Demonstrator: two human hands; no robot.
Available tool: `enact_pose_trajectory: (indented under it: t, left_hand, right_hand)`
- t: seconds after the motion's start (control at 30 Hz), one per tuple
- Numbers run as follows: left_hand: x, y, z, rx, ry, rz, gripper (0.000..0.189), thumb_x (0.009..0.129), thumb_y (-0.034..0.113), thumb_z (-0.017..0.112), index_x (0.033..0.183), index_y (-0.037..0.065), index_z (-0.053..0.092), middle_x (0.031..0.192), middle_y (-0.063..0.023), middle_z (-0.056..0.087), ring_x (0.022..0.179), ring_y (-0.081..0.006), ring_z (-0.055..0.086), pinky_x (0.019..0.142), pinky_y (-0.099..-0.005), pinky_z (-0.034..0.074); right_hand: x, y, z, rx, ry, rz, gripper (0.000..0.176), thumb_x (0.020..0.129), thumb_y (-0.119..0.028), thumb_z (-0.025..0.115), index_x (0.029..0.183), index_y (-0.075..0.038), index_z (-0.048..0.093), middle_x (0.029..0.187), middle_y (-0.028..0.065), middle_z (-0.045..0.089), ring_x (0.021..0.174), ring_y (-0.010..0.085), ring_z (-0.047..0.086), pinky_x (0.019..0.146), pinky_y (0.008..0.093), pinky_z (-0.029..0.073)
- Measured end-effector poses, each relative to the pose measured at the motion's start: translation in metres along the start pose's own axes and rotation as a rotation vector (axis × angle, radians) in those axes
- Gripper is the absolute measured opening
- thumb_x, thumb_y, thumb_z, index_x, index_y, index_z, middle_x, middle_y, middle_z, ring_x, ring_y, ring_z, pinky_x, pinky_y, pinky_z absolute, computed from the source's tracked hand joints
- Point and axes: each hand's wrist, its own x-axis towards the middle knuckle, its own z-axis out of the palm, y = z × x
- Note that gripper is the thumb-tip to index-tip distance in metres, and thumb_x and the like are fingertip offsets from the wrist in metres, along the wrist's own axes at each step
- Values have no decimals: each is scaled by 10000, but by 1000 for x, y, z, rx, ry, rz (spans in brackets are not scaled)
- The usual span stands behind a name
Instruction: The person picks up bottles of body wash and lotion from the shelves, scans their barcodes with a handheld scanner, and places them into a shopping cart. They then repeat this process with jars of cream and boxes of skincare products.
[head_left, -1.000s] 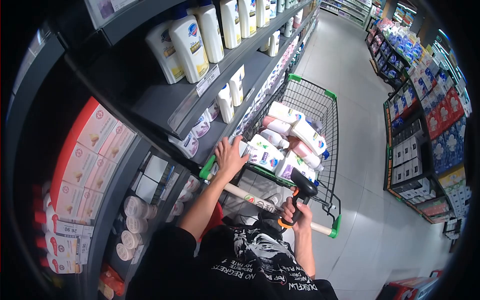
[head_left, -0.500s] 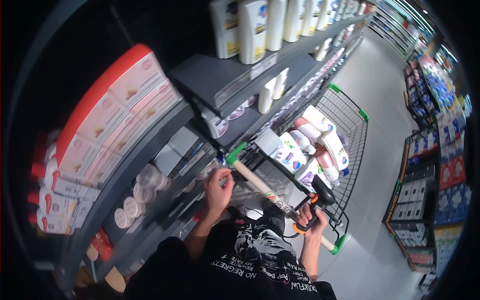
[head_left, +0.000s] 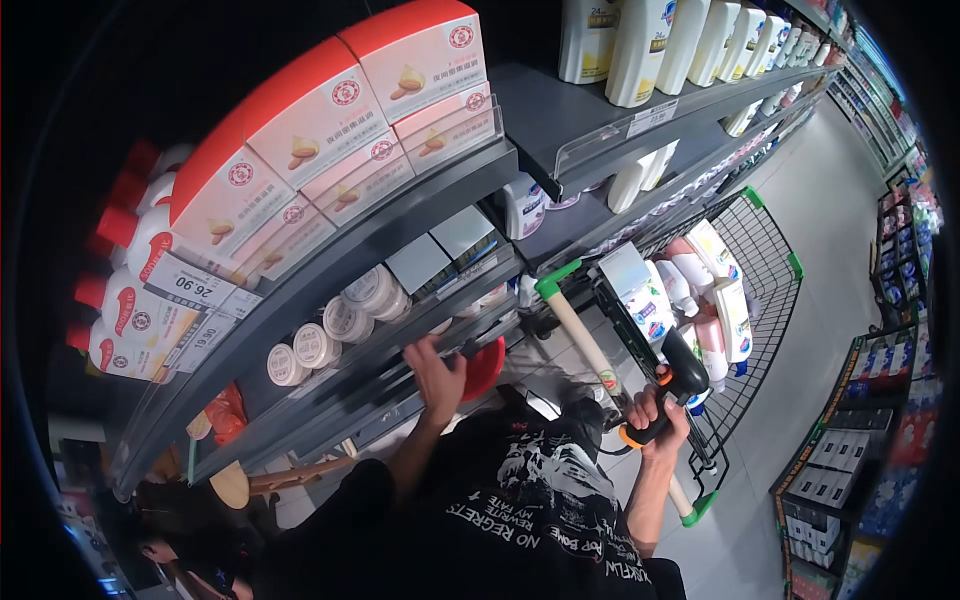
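Observation:
My left hand (head_left: 436, 376) is raised in front of the lower shelf with its fingers apart and nothing in it, nearest to the round white jars (head_left: 350, 318) and a red round object (head_left: 483, 370). My right hand (head_left: 657, 416) is wrapped round a black and orange handheld scanner (head_left: 684, 368), beside the cart's beige handle (head_left: 590, 345). In the cart (head_left: 765, 290) lie several white and pink bottles (head_left: 735, 318) and a pale box (head_left: 624, 270).
Red and pink boxes (head_left: 345, 115) fill the upper left shelf, with red-capped bottles (head_left: 125, 320) beside them. White bottles (head_left: 640, 45) line the dark shelf (head_left: 560, 120) above. A person (head_left: 205, 565) is at the lower left. Boxed goods (head_left: 845, 450) stand across the aisle (head_left: 800, 210).
The view has shifted left, so the shelves and the cart appear further right. My left hand's fingers are more spread. The scanner remains in my right hand.

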Motion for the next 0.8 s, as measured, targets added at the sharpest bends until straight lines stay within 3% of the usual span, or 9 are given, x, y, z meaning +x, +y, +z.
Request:
enact_pose_trajectory:
  t: [0.07,0.17,0.33,0.5,0.6,0.8]
  left_hand:
    - [-4,-26,7,127,153,-189,459,718,156,741,1062,-40,508,1010,-260,491,1091,-430,424,891,-512,362]
    - [3,-48,8,103,240,-103,433,743,173,740,1049,-44,524,1011,-250,515,1047,-428,450,866,-507,359]
    - [25,-63,27,-12,177,-84,394,763,213,751,1037,-29,604,1054,-229,613,1005,-416,542,878,-499,393]
    - [42,-31,35,47,176,-295,292,766,244,755,961,37,690,975,-165,685,911,-388,625,792,-471,463]
    - [40,-37,50,31,248,-319,302,771,269,754,969,49,694,965,-159,685,906,-393,622,804,-476,460]
    - [15,-56,60,-86,159,-367,340,782,291,754,1002,42,681,1032,-170,664,1001,-388,578,836,-474,434]
  right_hand:
    - [-2,0,-1,38,14,-8,493,849,-182,582,1296,-30,440,623,33,403,527,137,417,521,281,407]
    - [1,0,0,57,7,-21,476,853,-175,579,1290,-39,444,622,33,399,527,138,413,522,279,407]
    - [2,0,0,14,15,4,485,844,-179,596,1286,-39,453,624,40,408,531,140,413,524,278,406]
    - [3,-1,3,-15,-1,0,506,827,-179,611,1284,-33,449,630,45,422,540,137,419,521,281,405]
    - [1,0,3,-17,26,-8,509,826,-172,607,1283,-29,437,625,44,418,536,134,416,521,283,403]
    - [0,2,0,22,36,-16,515,822,-142,582,1285,-11,399,627,59,423,517,155,441,523,314,428]
